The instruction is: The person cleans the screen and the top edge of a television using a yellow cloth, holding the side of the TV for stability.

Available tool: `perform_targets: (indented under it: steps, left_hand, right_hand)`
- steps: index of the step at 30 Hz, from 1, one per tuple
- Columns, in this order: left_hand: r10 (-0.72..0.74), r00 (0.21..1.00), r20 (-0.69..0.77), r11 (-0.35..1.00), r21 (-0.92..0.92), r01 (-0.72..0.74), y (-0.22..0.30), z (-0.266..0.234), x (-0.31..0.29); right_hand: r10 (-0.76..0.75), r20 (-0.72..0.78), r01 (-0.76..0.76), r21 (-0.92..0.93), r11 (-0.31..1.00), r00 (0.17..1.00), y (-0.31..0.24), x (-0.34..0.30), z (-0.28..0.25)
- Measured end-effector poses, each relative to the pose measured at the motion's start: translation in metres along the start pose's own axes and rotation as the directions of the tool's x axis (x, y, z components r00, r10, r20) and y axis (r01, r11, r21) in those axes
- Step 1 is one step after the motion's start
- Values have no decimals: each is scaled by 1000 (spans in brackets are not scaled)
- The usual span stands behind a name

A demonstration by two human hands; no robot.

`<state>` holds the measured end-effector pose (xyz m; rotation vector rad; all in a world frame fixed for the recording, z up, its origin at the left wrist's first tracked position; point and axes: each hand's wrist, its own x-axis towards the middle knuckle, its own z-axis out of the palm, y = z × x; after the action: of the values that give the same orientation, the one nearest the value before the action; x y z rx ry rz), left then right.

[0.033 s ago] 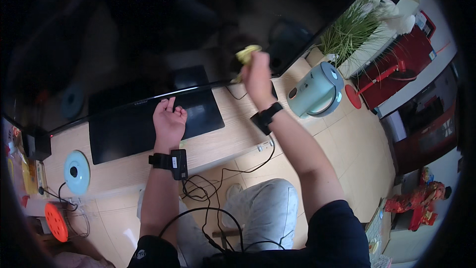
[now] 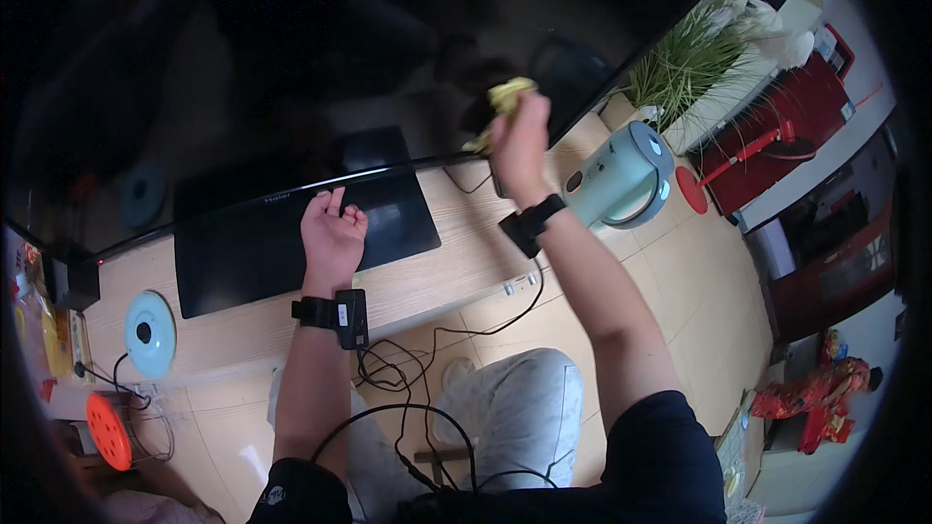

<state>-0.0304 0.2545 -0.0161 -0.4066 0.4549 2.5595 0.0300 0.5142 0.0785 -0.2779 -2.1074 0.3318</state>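
My right hand (image 2: 521,147) is closed round a crumpled yellow cloth (image 2: 509,95) and holds it against the dark glossy screen of a large television (image 2: 291,68), near its lower right part. Part of the cloth is hidden by my fingers. Palm up, my left hand (image 2: 333,238) holds nothing; its fingers are apart and loosely bent. It is by the screen's bottom edge, above the black flat base (image 2: 311,243) on the pale wooden cabinet top (image 2: 388,296). Each of my wrists wears a black strap with a small device.
A light-blue kettle (image 2: 614,180) stands right of my right hand, beside a grassy plant (image 2: 689,63). A light-blue lid (image 2: 150,335) lies at the left of the cabinet, above an orange-red stool top (image 2: 109,432). Black cables (image 2: 398,378) hang across my lap.
My right hand and the yellow cloth have shifted a little to the right across the screen. My left hand stays in place.
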Motion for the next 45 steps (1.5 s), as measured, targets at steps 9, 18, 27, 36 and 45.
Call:
perform_targets:
  steps: [9,18,27,36,45]
  left_hand:
    - [-29,1000,-2,1000,0,29,0,3,1]
    - [-51,999,8,998,-20,51,-2,0,5]
    - [-18,1000,-24,1000,-9,17,4,1,-3]
    - [-42,997,72,999,-11,43,0,-3,0]
    - [-35,998,47,999,-29,36,4,3,-5]
  right_hand:
    - [-12,-382,-8,-51,999,924,9,72,-23]
    - [-576,455,645,4,764,679,-55,-36,39]
    - [-339,-61,339,-18,941,939,-53,54,-20]
    - [131,-465,-149,-2,989,875,17,133,-73]
    - [-599,249,620,-8,785,761,-102,61,-22]
